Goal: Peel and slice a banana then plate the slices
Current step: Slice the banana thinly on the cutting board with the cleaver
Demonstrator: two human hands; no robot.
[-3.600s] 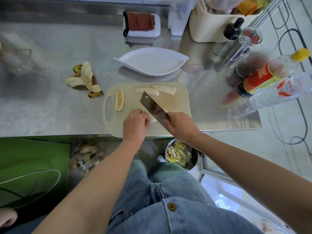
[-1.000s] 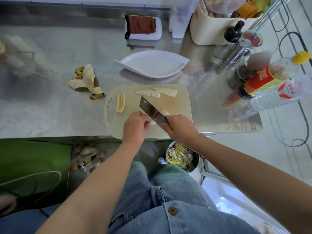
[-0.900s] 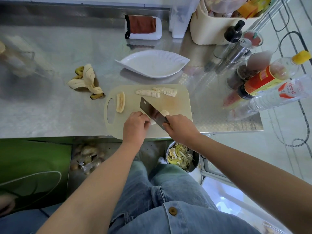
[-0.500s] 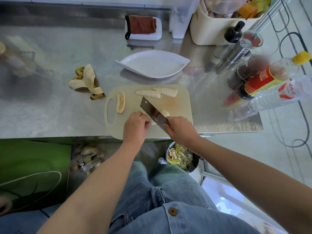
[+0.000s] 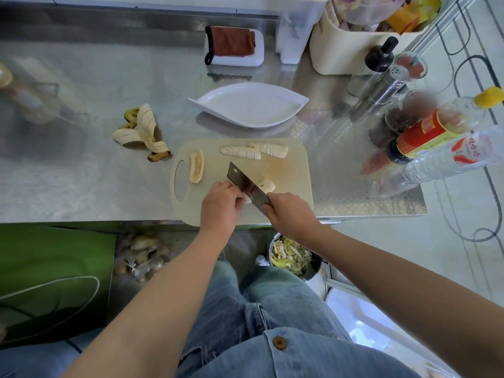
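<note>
Banana pieces (image 5: 270, 149) lie spread over the pale cutting board (image 5: 289, 181) at the near edge of the steel bench (image 5: 68, 181). Farthest left, the empty peel (image 5: 139, 132) sprawls on the bench just beside the board's handle hole. On the left part of the board a lengthwise half (image 5: 197, 166) lies flat and uncut.

Next comes the left hand (image 5: 219, 207), its fingers curled down onto the piece being cut (image 5: 266, 184) and pinning it to the board. Most of that piece hides under hand and blade; only its right end shows. The cleaver (image 5: 244, 181) stands across it, and the right hand (image 5: 290, 215) has its fingers wrapped tight round the handle.

Along the board's far edge two rows of finished slices (image 5: 240, 153) lie close together. Beyond them sits the white plate (image 5: 245, 105), with no fruit on it yet. Bottles (image 5: 436, 126) crowd the bench's right end.

I'd judge the fruit light, soft and slick, quick to bruise or squash under a firm pinch. It wants steadying by gentle fingertips on the uncut end, kept back from the edge. The thin slices will likely cling to the steel, so lifting a row on the flat blade looks kinder than picking them up singly.
</note>
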